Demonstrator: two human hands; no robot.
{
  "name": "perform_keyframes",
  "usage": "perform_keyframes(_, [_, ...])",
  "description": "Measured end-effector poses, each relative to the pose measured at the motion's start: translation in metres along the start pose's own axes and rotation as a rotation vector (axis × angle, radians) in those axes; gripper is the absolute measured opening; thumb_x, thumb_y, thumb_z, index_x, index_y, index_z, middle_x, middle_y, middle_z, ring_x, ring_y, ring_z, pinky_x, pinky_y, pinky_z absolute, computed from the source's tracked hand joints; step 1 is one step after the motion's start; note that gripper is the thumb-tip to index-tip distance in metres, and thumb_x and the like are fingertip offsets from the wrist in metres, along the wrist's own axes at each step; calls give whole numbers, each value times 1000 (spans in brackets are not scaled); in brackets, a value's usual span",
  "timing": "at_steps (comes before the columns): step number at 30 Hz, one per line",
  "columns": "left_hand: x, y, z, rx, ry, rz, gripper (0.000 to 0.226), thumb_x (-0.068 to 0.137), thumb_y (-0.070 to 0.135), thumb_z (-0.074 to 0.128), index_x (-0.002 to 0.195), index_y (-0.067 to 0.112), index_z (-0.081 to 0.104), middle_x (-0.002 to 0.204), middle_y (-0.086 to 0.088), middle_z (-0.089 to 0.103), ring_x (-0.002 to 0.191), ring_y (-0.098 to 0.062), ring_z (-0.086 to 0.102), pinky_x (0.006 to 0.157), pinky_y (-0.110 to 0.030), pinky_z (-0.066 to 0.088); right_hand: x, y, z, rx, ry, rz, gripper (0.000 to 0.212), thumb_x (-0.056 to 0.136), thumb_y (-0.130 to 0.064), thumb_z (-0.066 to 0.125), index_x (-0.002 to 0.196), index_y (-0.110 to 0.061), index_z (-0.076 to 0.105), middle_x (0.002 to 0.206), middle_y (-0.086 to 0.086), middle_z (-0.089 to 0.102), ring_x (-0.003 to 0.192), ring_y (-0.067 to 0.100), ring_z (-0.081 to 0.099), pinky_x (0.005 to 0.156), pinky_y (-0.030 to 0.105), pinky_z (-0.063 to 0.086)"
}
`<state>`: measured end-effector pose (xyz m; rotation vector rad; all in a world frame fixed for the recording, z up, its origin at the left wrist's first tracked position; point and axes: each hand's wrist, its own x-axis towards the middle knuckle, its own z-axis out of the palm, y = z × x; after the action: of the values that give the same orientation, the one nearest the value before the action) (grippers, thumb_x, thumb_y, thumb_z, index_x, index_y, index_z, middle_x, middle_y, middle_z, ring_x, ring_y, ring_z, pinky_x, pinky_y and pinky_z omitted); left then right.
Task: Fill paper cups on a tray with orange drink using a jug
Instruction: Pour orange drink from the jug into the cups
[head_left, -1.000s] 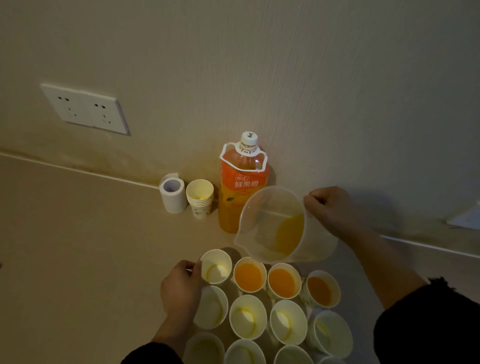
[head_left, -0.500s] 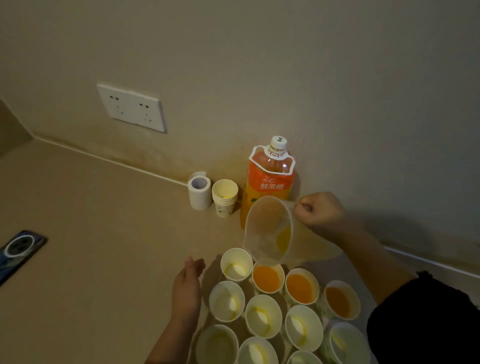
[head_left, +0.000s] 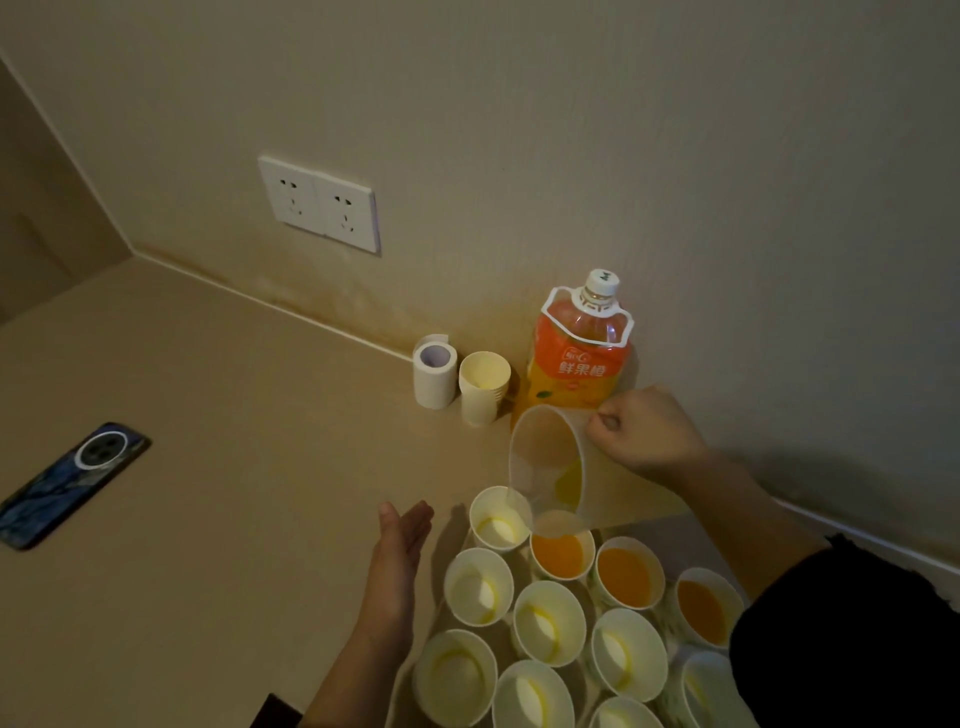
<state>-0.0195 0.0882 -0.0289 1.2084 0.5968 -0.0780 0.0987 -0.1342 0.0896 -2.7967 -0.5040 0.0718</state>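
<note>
Three cups (head_left: 626, 571) in the back row hold orange drink. The jug (head_left: 545, 462) has tipped steeper, spout now at the edge of the empty end cup (head_left: 497, 522), with the grip of the right hand (head_left: 647, 431) clamped on its handle. The left hand (head_left: 400, 540) has released that cup, fingers straight; pouring looks imminent.

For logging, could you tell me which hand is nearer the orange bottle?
Right. The right hand, holding the jug, is close by the bottle; the left hand is farther, beside the cups.
</note>
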Motion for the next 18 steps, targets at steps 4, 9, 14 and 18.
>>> perform_keyframes(4, [0, 1, 3, 5, -41, -1, 69, 96, 52, 11, 138, 7, 43, 141, -7, 48, 125, -11, 44, 102, -23, 26, 0, -8, 0, -66, -3, -16, 42, 96, -30, 41, 56, -17, 46, 60, 2, 50, 66, 19, 54, 72, 27, 33])
perform_keyframes(9, [0, 4, 4, 9, -59, 20, 71, 94, 54, 12, 138, 7, 43, 140, -6, 49, 130, -13, 42, 105, -23, 25, 1, -15, -2, -156, -11, -32, 43, 96, -31, 38, 54, -21, 42, 63, 1, 51, 69, 17, 50, 79, 29, 32])
perform_keyframes(14, [0, 2, 4, 20, -64, 16, 69, 97, 52, 12, 137, 7, 44, 139, -7, 49, 127, -12, 43, 105, -23, 25, 1, -18, 0, -196, -30, -49, 43, 97, -33, 36, 55, -23, 41, 60, -3, 47, 63, 12, 44, 85, 31, 33])
perform_keyframes(18, [-1, 2, 4, 33, -83, 11, 70, 96, 53, 12, 139, 6, 42, 140, -7, 48, 124, -10, 44, 102, -22, 26, 0, -22, -2, -201, -34, -50, 44, 98, -33, 35, 55, -23, 41, 60, -3, 46, 63, 10, 42, 82, 30, 31])
